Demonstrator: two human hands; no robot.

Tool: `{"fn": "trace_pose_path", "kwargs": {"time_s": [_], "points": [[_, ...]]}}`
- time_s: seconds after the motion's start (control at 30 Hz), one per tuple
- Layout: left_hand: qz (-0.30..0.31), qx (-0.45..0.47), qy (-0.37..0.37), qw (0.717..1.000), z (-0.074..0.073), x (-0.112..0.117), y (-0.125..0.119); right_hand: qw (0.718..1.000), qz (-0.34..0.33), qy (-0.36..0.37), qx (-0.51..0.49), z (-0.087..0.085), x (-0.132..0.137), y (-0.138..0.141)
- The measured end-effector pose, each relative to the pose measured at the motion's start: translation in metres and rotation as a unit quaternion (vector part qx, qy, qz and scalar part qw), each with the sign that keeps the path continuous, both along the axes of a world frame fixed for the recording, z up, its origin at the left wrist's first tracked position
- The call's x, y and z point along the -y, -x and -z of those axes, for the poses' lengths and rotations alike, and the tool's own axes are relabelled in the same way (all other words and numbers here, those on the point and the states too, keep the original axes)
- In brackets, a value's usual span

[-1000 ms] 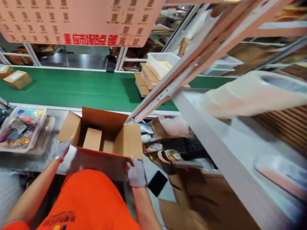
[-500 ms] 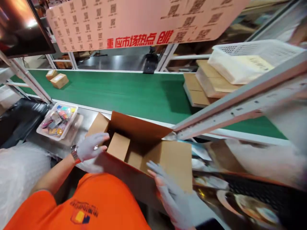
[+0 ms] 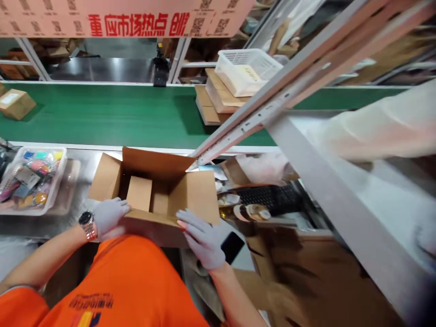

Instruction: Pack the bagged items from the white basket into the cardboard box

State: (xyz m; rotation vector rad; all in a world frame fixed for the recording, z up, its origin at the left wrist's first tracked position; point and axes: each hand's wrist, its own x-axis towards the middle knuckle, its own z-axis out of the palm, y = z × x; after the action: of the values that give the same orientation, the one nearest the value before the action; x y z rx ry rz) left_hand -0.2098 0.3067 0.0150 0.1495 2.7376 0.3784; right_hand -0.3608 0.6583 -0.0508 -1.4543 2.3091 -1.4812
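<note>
An open cardboard box (image 3: 190, 195) with its flaps up stands on the steel bench in front of me; a smaller brown box (image 3: 139, 193) sits inside it. My left hand (image 3: 109, 217), in a pale glove with a watch at the wrist, rests with curled fingers on the box's near-left edge. My right hand (image 3: 200, 236), also gloved, lies with fingers stretched out against the near flap by the right side flap.
A green conveyor belt (image 3: 102, 113) runs behind the bench, carrying a small box (image 3: 15, 103) at left and stacked flat cartons with a white basket (image 3: 247, 70). A clear tray of colourful items (image 3: 29, 179) lies at left. A keyboard (image 3: 269, 199), tape rolls and a black phone (image 3: 232, 246) lie at right.
The view swung back to the right. My left hand slid down from the left flap to the near edge. My right hand stays spread at the near-right flap.
</note>
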Motion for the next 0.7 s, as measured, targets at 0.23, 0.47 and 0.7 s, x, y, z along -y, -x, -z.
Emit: {"fn": "trace_pose_path", "kwargs": {"time_s": [0.23,0.47,0.7], "points": [[0.021,-0.059,0.078,0.995,0.078,-0.002,-0.022,0.995,-0.045,-0.082,-0.039,0.061,0.000,-0.034],[0.022,-0.147,0.021,0.989,0.097,0.005,-0.017,0.971,0.075,-0.170,-0.152,0.082,0.020,-0.051],[0.037,-0.025,0.092,0.995,0.167,0.048,0.042,0.902,0.024,-0.387,-0.191,0.015,0.064,0.014]]}}
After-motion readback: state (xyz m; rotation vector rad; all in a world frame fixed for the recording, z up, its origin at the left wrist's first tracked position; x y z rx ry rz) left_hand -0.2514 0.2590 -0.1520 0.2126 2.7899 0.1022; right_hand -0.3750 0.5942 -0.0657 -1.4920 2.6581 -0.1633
